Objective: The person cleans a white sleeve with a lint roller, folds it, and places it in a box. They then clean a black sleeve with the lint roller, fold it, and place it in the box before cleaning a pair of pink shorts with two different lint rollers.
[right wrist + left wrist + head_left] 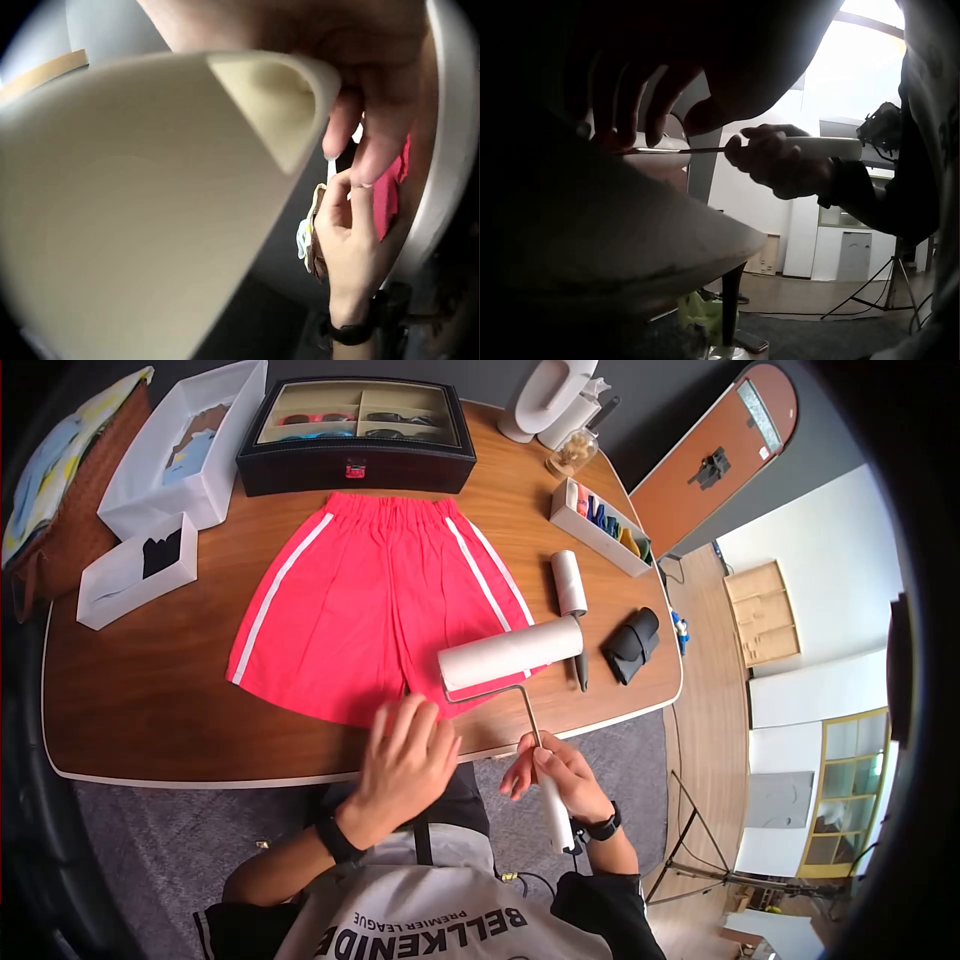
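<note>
Pink shorts (360, 600) with white side stripes lie spread on the wooden table, waistband toward the back. My right hand (572, 778) grips the white handle of a lint roller (510, 653). Its white roll sits over the right leg of the shorts, overlapping the hem in the head view. In the right wrist view the pale handle (135, 202) fills much of the picture. My left hand (408, 755) hovers by the front hem, fingers loosely bent and holding nothing. The left wrist view is dark, with the right hand (780, 161) around the handle.
A second, smaller lint roller (568, 582) and a black pouch (632, 646) lie on the right. A black glasses case (355, 475) stands at the back. White boxes (170, 500) are at left, a box of rolled items (600, 528) at right. The table's white edge (250, 783) runs in front.
</note>
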Available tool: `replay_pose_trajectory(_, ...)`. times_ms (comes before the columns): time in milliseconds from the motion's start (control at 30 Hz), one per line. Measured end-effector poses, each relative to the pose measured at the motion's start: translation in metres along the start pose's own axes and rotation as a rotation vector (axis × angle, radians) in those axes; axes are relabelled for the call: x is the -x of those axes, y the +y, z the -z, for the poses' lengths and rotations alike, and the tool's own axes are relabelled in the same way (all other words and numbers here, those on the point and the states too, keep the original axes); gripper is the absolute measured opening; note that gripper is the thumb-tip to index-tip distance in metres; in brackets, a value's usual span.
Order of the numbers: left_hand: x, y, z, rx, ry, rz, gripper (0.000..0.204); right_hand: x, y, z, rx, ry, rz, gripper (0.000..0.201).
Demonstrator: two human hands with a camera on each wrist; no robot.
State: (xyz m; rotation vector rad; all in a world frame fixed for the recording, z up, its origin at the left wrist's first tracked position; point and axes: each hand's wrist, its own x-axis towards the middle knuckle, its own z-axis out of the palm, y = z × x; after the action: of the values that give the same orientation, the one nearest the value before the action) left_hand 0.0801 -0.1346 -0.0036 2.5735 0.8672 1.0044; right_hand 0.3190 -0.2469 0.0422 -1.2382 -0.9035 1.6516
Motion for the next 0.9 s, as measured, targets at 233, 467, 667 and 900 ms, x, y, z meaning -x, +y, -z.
replay_pose_trajectory(233,0.024,-0.012,-0.018,0.022,0.044,-0.038,0.027,-0.006,0.010,0.003,-0.060,-0.020,-0.079,0.038)
replay_pose_trajectory(467,0.025,-0.018,-0.018,0.125,0.040,-0.080,0.025,0.022,0.013,0.001,0.019,0.089,-0.231,0.056)
replay_pose_trajectory(667,0.031,-0.025,-0.014,0.119,-0.009,-0.090,0.024,0.053,0.033,-0.008,0.208,0.093,-0.264,0.057)
replay_pose_trajectory(900,0.031,-0.025,-0.015,0.068,-0.001,-0.129,0.023,0.009,0.001,-0.010,0.242,0.273,-0.222,0.043)
